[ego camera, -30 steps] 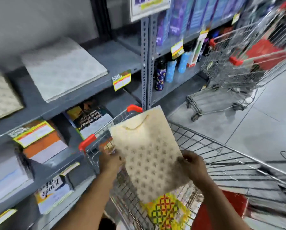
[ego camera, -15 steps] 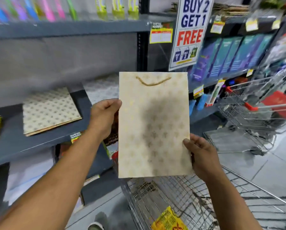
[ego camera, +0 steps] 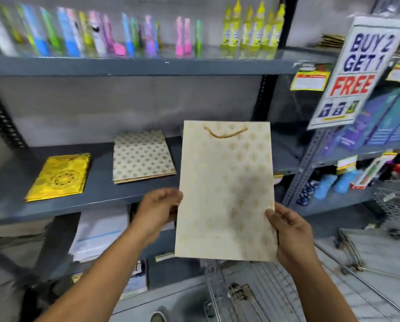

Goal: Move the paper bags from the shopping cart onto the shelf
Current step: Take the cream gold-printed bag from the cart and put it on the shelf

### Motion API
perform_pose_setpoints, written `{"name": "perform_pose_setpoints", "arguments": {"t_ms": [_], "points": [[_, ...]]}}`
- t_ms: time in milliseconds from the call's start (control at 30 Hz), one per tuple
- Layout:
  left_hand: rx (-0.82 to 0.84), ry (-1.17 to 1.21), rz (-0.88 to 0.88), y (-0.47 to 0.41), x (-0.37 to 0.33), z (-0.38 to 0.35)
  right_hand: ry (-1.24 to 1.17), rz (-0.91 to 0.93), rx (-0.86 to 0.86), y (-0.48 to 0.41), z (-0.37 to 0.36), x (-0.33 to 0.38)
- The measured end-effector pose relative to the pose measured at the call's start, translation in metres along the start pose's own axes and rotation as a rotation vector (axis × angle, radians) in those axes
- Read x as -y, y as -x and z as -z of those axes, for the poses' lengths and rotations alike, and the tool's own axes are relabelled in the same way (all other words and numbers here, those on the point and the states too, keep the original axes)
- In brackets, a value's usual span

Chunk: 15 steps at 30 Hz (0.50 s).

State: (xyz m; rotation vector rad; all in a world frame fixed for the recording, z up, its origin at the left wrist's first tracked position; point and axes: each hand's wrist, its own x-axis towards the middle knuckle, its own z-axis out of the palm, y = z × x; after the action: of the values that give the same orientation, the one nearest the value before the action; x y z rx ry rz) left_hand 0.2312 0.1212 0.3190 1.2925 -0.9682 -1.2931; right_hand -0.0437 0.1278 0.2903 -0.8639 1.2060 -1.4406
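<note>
Cream paper bag w/ gold print, rope handle up, held upright in front of grey shelf, above shopping cart. Left hand fingers pinched on bag's left edge; right hand fingers clamped on lower right edge. On shelf, left of bag: patterned bag stack, yellow bag stack, both flat.

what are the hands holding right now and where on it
A cream paper bag, upright: left hand grips its left edge, right hand its lower right edge.
</note>
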Motion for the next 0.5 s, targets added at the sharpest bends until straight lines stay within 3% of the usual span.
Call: {"name": "perform_pose_setpoints", "arguments": {"t_ms": [100,267,400,500], "points": [[0.001,-0.078,0.001,0.010,0.027,0.039,0.097,0.002,0.075,-0.018,-0.037,-0.024],[-0.176,-0.156,-0.041,-0.019,0.035,0.103,0.226,-0.029,0.141,-0.061,-0.114,-0.056],[-0.257,-0.258,-0.103,-0.077,0.014,0.140,0.500,0.027,0.206,-0.114,-0.185,-0.061],[-0.407,-0.385,-0.107,-0.140,0.001,0.170,0.735,0.113,0.222,-0.163,-0.251,-0.063]]}}
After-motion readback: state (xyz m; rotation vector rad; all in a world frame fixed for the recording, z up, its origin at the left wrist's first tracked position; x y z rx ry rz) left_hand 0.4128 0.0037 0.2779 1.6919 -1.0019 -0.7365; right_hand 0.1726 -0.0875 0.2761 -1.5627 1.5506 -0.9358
